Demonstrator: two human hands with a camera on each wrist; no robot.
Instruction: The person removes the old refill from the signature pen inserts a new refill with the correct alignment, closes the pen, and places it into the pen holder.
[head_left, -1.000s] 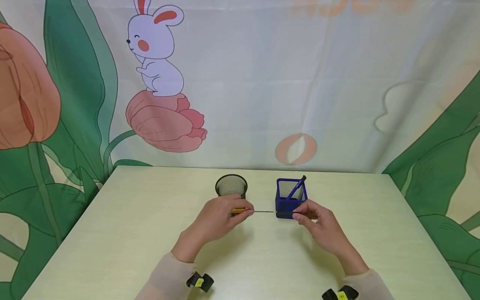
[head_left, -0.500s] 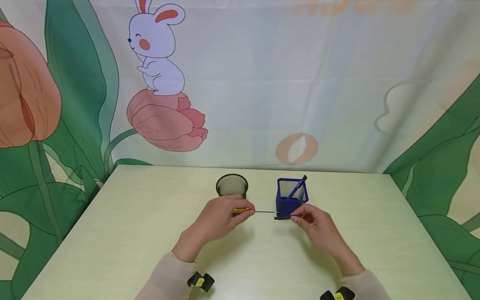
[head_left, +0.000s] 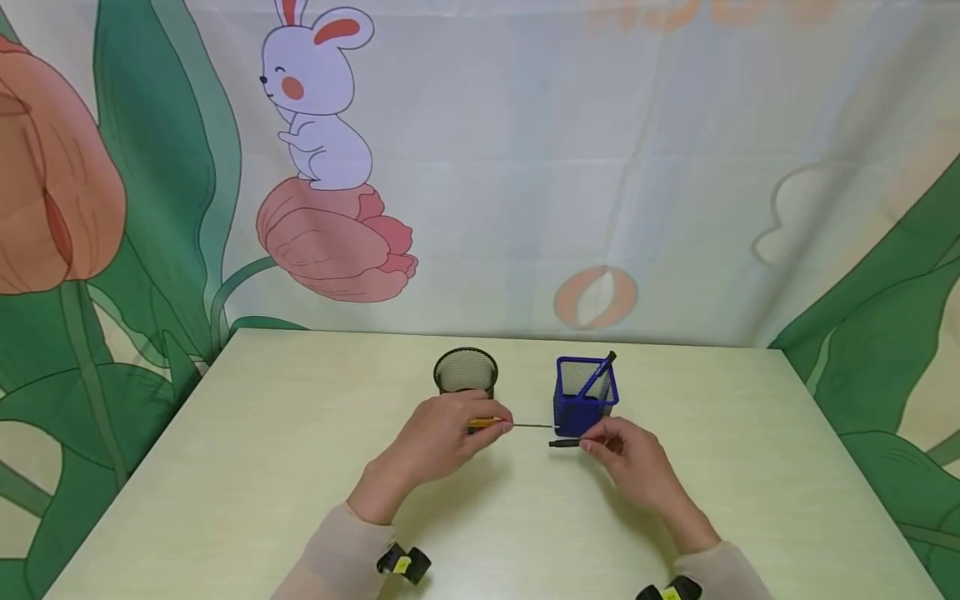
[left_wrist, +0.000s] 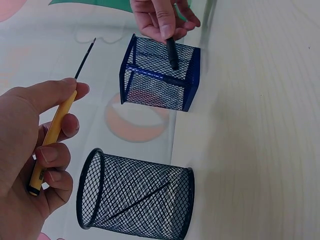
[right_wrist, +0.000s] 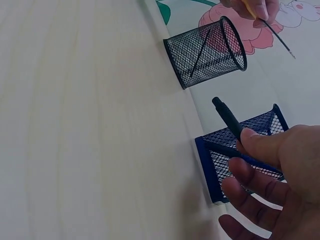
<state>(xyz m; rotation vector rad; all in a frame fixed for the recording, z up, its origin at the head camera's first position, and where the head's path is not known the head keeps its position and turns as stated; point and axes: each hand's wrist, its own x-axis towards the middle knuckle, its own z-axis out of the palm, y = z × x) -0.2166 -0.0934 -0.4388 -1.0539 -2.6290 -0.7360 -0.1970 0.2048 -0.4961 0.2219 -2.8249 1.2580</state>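
Note:
My left hand (head_left: 446, 437) grips the yellow barrel of a pen (left_wrist: 54, 127). From it sticks out a bare, thin dark refill (left_wrist: 85, 58) ending in a fine tip. Between thumb and fingers of my right hand (head_left: 633, 462) is a short black pen barrel piece (right_wrist: 228, 119), held apart from the refill and slightly nearer me in the head view. Its rear end is hidden by the fingers. Just behind the right hand stands a blue square mesh pen holder (head_left: 577, 415) with a dark blue pen (head_left: 596, 377) leaning in it.
Behind the left hand stands a black round mesh pen holder (head_left: 466, 367); a thin dark line (left_wrist: 140, 201) crosses its mesh, perhaps a seam. Both holders are on the pale table (head_left: 300, 417). A printed curtain (head_left: 487, 167) hangs along the table's far edge.
My right hand has drawn the black barrel piece away from the refill's tip, toward me and slightly left. The left hand with the yellow pen is nearly still.

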